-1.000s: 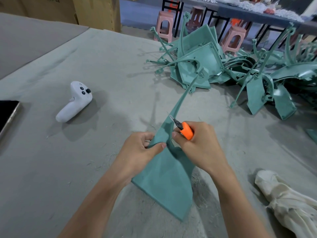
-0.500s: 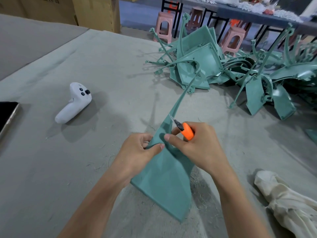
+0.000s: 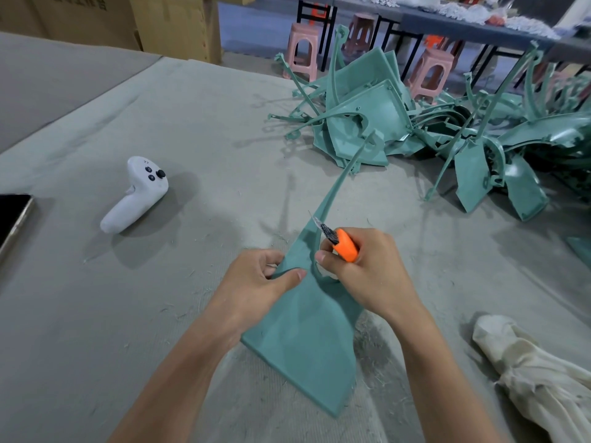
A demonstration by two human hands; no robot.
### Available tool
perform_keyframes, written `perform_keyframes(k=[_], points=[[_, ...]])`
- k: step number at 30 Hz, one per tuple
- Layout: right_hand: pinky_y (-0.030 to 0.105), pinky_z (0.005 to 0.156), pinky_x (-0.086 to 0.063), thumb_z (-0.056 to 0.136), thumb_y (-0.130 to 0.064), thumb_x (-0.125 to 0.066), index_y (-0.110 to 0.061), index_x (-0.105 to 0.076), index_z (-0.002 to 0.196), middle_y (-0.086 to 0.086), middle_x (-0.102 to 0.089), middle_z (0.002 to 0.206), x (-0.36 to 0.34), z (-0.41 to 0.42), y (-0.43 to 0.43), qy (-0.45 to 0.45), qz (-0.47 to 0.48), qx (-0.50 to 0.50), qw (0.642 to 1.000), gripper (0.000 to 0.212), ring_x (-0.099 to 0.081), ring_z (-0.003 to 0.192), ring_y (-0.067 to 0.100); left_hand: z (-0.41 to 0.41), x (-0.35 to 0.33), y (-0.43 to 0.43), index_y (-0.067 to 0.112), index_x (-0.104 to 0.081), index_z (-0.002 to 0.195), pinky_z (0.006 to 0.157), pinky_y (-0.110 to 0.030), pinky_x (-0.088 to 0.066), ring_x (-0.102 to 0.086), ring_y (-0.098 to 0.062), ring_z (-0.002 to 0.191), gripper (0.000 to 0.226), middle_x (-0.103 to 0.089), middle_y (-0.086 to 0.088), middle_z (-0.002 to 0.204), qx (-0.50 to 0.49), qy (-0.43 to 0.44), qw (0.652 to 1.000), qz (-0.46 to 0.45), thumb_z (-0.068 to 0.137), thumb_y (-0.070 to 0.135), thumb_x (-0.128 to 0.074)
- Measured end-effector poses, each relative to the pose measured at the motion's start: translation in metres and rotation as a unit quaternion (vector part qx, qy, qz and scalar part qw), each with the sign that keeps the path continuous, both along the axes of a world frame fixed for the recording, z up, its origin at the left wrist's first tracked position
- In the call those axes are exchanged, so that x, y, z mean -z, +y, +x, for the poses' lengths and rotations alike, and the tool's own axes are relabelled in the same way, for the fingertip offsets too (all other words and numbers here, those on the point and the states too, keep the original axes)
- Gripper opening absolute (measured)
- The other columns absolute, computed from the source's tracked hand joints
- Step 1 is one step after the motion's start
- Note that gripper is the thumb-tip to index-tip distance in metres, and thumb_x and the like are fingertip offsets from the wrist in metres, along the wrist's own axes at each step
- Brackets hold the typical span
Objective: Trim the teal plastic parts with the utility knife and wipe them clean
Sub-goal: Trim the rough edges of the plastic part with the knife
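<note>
Teal part (image 3: 307, 340), the one we hold, rests tilted on the table (image 3: 224, 139), our left hand (image 3: 256, 282) pinching its neck and our right hand (image 3: 374, 273) clenched round one utility knife (image 3: 345, 249), blade against its edge. We count one heap of teal parts (image 3: 367, 123), one controller (image 3: 137, 193) and one cloth (image 3: 537, 378). Both grips are unchanged from a second ago.

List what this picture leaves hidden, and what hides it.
Head view: utility knife handle, wrapped by the right hand.
Head view: left hand fingertips, behind the teal part.
Head view: dark flat object, cut by the left edge.
Head view: cloth, cut by the bottom-right corner.
</note>
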State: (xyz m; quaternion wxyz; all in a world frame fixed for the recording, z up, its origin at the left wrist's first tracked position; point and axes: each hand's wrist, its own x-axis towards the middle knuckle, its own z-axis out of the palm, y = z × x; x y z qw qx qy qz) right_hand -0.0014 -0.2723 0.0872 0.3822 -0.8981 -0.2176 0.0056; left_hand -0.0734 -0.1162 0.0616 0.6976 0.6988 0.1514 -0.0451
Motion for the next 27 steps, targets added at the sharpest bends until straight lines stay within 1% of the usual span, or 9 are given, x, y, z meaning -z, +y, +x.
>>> perform_keyframes(k=[6,12,17,21,22,24,25,26,27], points=[[0.039,0.054,-0.036,0.08,-0.015,-0.073,-0.012,-0.047,0.056,0.009,-0.047,0.052,-0.004,0.0,-0.002,0.004,-0.005,-0.01,1.0,0.036,-0.038,0.053,0.022,0.0,-0.001,-0.002,0.01,-0.073,0.096,0.066,-0.032,-0.06,-0.074,-0.023,0.074,0.008,-0.076,-0.006,0.084,0.004,0.002,1.0,-0.014,0.09,0.011,-0.067],[0.036,0.055,-0.039,0.082,-0.008,-0.072,-0.003,-0.061,0.069,0.017,-0.057,0.062,-0.016,-0.001,-0.012,-0.002,0.053,-0.017,0.998,0.018,-0.041,0.053,0.013,-0.001,-0.001,0.002,0.007,-0.073,0.089,0.06,-0.03,-0.058,-0.073,-0.023,0.07,0.009,-0.076,-0.01,0.081,-0.036,0.025,0.998,-0.049,0.091,0.011,-0.065],[0.021,0.047,-0.031,0.086,-0.015,-0.071,-0.005,-0.064,0.067,0.013,-0.054,0.059,-0.023,0.011,-0.034,-0.034,0.155,0.065,0.985,0.022,-0.036,0.049,0.007,-0.001,-0.005,0.009,0.008,-0.075,0.087,0.058,-0.029,-0.058,-0.073,-0.025,0.069,0.011,-0.075,-0.013,0.085,-0.033,0.024,0.995,-0.088,0.09,0.012,-0.066],[0.015,0.042,-0.028,0.092,-0.018,-0.066,-0.018,-0.062,0.057,-0.009,-0.046,0.041,-0.017,0.025,-0.052,-0.037,0.109,0.146,0.982,0.036,-0.034,0.038,0.007,-0.002,-0.004,0.007,0.01,-0.076,0.085,0.054,-0.027,-0.057,-0.074,-0.025,0.071,0.011,-0.076,-0.011,0.085,-0.023,0.022,0.997,-0.077,0.09,0.012,-0.066],[0.015,0.044,-0.031,0.093,-0.018,-0.064,-0.022,-0.064,0.061,-0.011,-0.053,0.045,-0.016,0.028,-0.056,-0.039,0.092,0.158,0.982,0.032,-0.039,0.039,0.007,-0.002,-0.004,0.007,0.011,-0.076,0.084,0.054,-0.027,-0.056,-0.074,-0.025,0.071,0.011,-0.076,-0.011,0.085,-0.022,0.022,0.996,-0.079,0.09,0.012,-0.067],[0.013,0.048,-0.037,0.092,-0.005,-0.061,-0.026,-0.07,0.088,-0.014,-0.067,0.074,-0.017,0.031,-0.062,-0.026,0.066,0.154,0.985,0.024,-0.051,0.05,0.002,-0.002,-0.004,0.007,0.013,-0.077,0.084,0.054,-0.026,-0.056,-0.074,-0.025,0.071,0.012,-0.076,-0.011,0.085,-0.019,0.022,0.996,-0.081,0.09,0.012,-0.067],[0.01,0.049,-0.038,0.09,0.001,-0.061,-0.027,-0.069,0.103,-0.016,-0.069,0.087,-0.017,0.03,-0.062,-0.012,0.055,0.144,0.988,0.032,-0.053,0.053,-0.004,-0.002,-0.004,0.007,0.014,-0.077,0.084,0.054,-0.026,-0.055,-0.074,-0.025,0.072,0.012,-0.076,-0.011,0.086,-0.016,0.023,0.996,-0.08,0.09,0.012,-0.067],[0.009,0.049,-0.039,0.089,0.0,-0.064,-0.026,-0.069,0.108,-0.017,-0.07,0.089,-0.017,0.029,-0.061,0.008,0.056,0.125,0.991,0.033,-0.053,0.054,-0.007,-0.001,-0.004,0.006,0.013,-0.077,0.084,0.054,-0.026,-0.055,-0.074,-0.026,0.072,0.011,-0.076,-0.011,0.086,-0.014,0.024,0.996,-0.079,0.089,0.012,-0.067],[0.008,0.048,-0.038,0.089,-0.007,-0.069,-0.024,-0.073,0.101,-0.013,-0.072,0.083,-0.016,0.028,-0.058,0.021,0.056,0.107,0.992,0.021,-0.052,0.05,-0.006,-0.001,-0.003,0.005,0.013,-0.077,0.084,0.055,-0.027,-0.056,-0.074,-0.026,0.072,0.011,-0.076,-0.011,0.086,-0.012,0.024,0.996,-0.08,0.089,0.012,-0.067]])
